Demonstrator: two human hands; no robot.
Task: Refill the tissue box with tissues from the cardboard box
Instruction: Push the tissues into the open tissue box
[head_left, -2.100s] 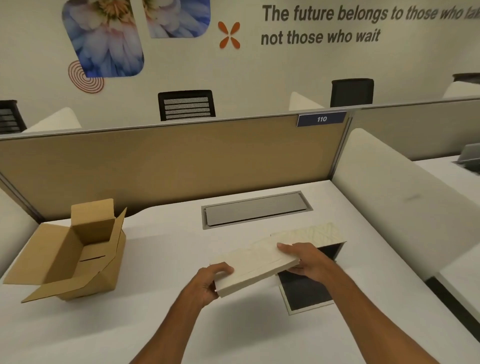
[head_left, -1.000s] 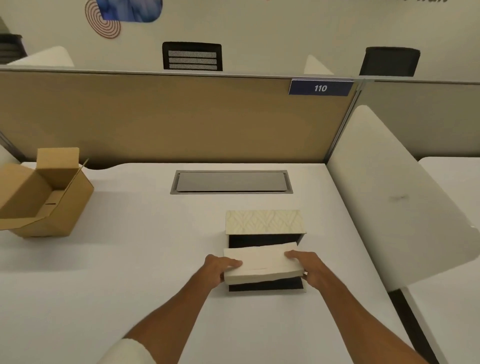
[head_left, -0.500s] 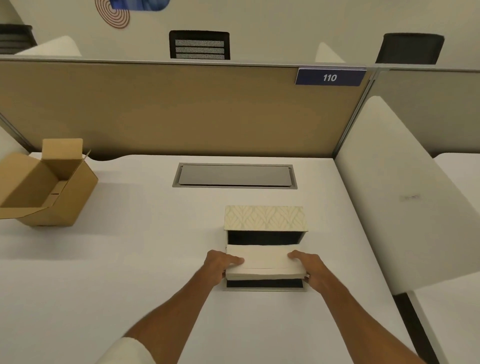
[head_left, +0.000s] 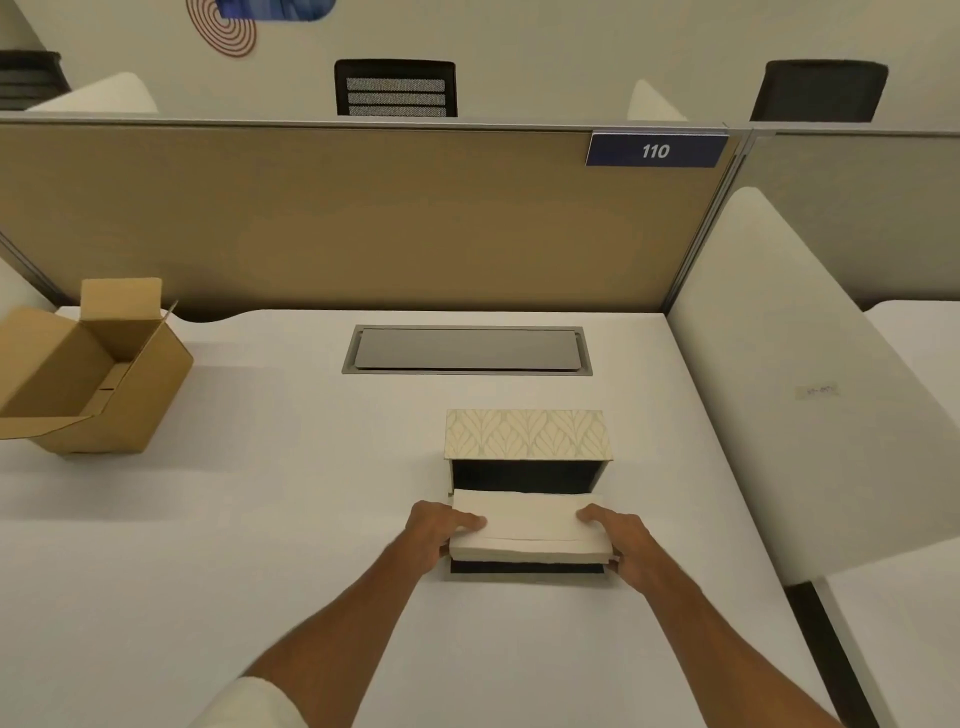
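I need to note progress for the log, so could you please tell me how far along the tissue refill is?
Done: the cardboard box shows no tissues inside, and the tissue box lies open. In hand: the left hand and right hand hold the tissue stack at its opening, part way in. Left: seating the stack and closing the flap.

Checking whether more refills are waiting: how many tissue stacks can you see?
1: the tissue stack is held between the left hand and the right hand over the open tissue box. The cardboard box shows none, though its interior is partly hidden.
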